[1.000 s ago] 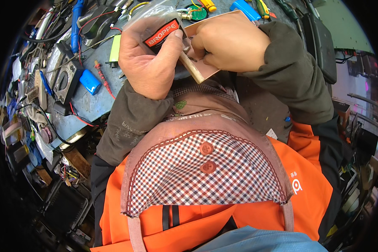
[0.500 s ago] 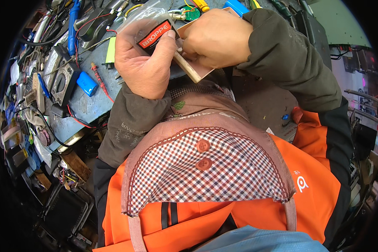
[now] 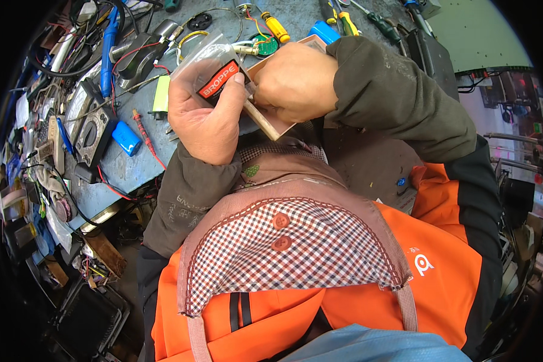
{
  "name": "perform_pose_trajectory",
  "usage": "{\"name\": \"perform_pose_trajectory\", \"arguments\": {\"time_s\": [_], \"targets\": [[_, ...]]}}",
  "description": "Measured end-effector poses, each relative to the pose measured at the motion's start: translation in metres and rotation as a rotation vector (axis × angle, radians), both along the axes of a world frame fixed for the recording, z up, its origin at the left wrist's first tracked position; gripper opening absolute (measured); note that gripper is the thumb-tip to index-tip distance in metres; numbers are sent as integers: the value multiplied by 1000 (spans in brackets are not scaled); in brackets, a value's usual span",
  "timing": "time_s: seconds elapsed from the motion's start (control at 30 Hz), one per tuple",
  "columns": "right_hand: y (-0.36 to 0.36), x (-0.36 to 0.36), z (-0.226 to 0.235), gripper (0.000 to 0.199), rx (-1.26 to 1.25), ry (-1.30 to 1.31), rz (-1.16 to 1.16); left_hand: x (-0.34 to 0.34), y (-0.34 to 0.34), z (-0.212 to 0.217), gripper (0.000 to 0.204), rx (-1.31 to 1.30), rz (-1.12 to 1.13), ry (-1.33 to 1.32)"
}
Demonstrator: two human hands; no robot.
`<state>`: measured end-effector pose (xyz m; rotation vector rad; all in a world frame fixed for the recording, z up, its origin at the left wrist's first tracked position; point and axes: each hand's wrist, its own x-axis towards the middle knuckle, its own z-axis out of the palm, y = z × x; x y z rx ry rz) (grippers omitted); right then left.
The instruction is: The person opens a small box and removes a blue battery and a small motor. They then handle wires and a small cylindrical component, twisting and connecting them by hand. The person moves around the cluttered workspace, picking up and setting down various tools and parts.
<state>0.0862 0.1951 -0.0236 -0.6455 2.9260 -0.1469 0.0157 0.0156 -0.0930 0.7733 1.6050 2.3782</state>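
Pinching left hand (image 3: 205, 117): closed on bag (image 3: 219, 78), eleven o'clock.
Right hand (image 3: 297, 82): curled over box (image 3: 262, 122), twelve o'clock; cannot tell its grip.
Meter (image 3: 93, 134): between nine and ten.

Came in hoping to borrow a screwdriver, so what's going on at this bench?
The person's left hand holds a clear plastic bag, its thumb against the red-and-black label. The right hand is curled over a shallow, light brown tray; its fingertips are hidden, so I can't tell what they grip. On the blue bench, to the left, lie a multimeter, a blue cylinder and a red probe.
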Motion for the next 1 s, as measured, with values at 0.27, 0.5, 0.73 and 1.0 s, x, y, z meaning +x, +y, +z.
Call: {"name": "perform_pose_trajectory", "arguments": {"time_s": [0.27, 0.5, 0.73, 1.0], "targets": [[8, 3, -3, 14, -104, 25, -61, -4, -2, -10, 42, -6, 23, 6], [21, 14, 6, 13, -435, -120, -282, -3, 2, -10, 41, 39, 51, 37], [24, 16, -5, 7, -686, 17, -73, -5, 0, -8, 40, 44, 6, 46], [6, 16, 13, 13, -269, -33, -77, -5, -2, -12, 42, 67, -33, -16]]}}
